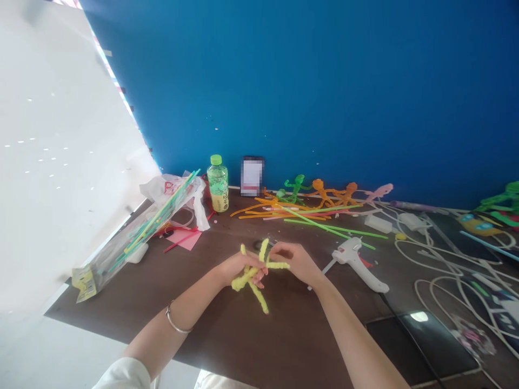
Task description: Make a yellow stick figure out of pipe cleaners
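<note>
Yellow fuzzy figure (243, 280): limbs shaped, remaining work unclear
Left hand (235, 268): fingers clamped on figure; right hand (295, 261): beside figure, finger closure indiscernible; glue gun (356, 262): right of figure

Fuzzy matt pile on the yellow figure (240, 282) here in the fingers (259, 277), and back from them a polished metal bangle (172, 322) glints! Right of them, smooth white plastic on the glue gun (354, 256); beyond, a shiny plastic bottle (219, 186); left, glossy see-through film on the bag (104, 268).
</note>
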`<action>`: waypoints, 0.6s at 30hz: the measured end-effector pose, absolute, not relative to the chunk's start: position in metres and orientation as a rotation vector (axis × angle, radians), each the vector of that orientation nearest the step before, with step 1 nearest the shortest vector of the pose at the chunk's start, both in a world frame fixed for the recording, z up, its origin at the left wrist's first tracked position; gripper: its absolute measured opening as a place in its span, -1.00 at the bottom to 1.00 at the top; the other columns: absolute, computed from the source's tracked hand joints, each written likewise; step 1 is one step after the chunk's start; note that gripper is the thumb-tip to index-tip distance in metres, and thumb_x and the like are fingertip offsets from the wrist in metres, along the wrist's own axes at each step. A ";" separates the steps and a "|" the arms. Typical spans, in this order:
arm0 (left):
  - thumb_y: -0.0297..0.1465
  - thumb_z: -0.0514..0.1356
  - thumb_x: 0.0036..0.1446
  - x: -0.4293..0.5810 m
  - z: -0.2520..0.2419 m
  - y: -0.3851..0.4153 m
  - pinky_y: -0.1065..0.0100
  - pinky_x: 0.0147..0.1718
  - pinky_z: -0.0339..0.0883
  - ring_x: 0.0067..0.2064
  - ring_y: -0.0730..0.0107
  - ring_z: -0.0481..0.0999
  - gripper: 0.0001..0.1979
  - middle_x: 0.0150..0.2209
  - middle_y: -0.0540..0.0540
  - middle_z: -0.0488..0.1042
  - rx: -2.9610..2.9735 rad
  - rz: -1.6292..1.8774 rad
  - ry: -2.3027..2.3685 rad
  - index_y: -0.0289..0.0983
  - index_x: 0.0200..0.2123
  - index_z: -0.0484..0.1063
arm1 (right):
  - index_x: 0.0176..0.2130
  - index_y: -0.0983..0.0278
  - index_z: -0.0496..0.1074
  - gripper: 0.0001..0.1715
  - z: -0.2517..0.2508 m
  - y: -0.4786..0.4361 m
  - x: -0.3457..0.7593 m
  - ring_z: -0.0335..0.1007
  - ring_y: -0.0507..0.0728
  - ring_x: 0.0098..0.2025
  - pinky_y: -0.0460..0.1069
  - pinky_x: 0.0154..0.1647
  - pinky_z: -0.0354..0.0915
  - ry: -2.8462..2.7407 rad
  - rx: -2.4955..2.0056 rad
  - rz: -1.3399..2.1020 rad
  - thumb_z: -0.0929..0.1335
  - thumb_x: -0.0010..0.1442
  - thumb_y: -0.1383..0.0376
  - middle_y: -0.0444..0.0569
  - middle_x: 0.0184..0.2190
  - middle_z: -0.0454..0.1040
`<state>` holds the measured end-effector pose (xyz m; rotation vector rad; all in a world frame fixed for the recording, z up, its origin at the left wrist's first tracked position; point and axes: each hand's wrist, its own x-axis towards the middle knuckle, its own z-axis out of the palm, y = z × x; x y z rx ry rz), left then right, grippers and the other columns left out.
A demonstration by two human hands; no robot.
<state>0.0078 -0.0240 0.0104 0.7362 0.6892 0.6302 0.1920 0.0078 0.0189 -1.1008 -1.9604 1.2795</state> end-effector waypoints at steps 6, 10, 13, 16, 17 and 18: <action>-0.35 0.25 -0.20 0.017 0.012 -0.029 0.25 -0.46 0.38 -0.64 0.44 0.37 -0.81 -0.69 -0.07 0.35 0.813 0.601 0.849 -0.41 -0.60 0.43 | -0.49 0.24 0.41 -0.85 0.036 0.006 0.196 0.32 0.05 -0.44 -0.05 -0.40 0.24 -2.170 -1.176 0.950 0.29 0.05 0.26 -0.13 -0.48 0.43; -0.34 0.25 -0.21 0.026 0.008 -0.032 0.26 -0.49 0.36 -0.64 0.43 0.38 -0.80 -0.68 -0.06 0.35 0.781 0.751 0.992 -0.41 -0.59 0.41 | -0.52 0.24 0.36 -0.86 0.038 -0.002 0.184 0.30 0.05 -0.47 -0.06 -0.47 0.21 -2.166 -1.210 0.690 0.27 0.05 0.32 -0.12 -0.50 0.40; -0.33 0.26 -0.22 0.029 0.006 -0.030 0.28 -0.47 0.35 -0.62 0.44 0.38 -0.79 -0.67 -0.05 0.35 0.725 0.929 1.011 -0.40 -0.61 0.38 | -0.52 0.24 0.31 -0.84 0.033 -0.010 0.169 0.30 0.07 -0.46 -0.04 -0.45 0.24 -2.104 -1.165 0.565 0.24 0.07 0.35 -0.10 -0.51 0.36; -0.32 0.28 -0.22 0.027 0.005 -0.028 0.31 -0.43 0.33 -0.59 0.44 0.39 -0.75 -0.64 -0.07 0.36 0.701 1.038 0.955 -0.40 -0.64 0.35 | -0.50 0.24 0.30 -0.84 0.027 -0.013 0.161 0.33 0.08 -0.43 -0.02 -0.40 0.28 -2.026 -1.119 0.557 0.23 0.10 0.34 -0.08 -0.49 0.36; -0.31 0.28 -0.21 0.026 0.005 -0.028 0.31 -0.42 0.33 -0.57 0.42 0.41 -0.75 -0.62 -0.08 0.38 0.698 1.061 0.933 -0.41 -0.61 0.36 | -0.49 0.24 0.31 -0.85 0.026 -0.012 0.162 0.34 0.09 -0.41 -0.02 -0.39 0.29 -1.978 -1.117 0.567 0.23 0.11 0.33 -0.07 -0.48 0.37; -0.31 0.29 -0.21 0.025 0.005 -0.027 0.30 -0.40 0.33 -0.54 0.40 0.43 -0.75 -0.59 -0.10 0.40 0.694 1.081 0.918 -0.41 -0.57 0.37 | -0.47 0.24 0.32 -0.85 0.025 -0.011 0.163 0.35 0.09 -0.41 -0.01 -0.39 0.31 -1.921 -1.119 0.580 0.24 0.11 0.32 -0.05 -0.47 0.38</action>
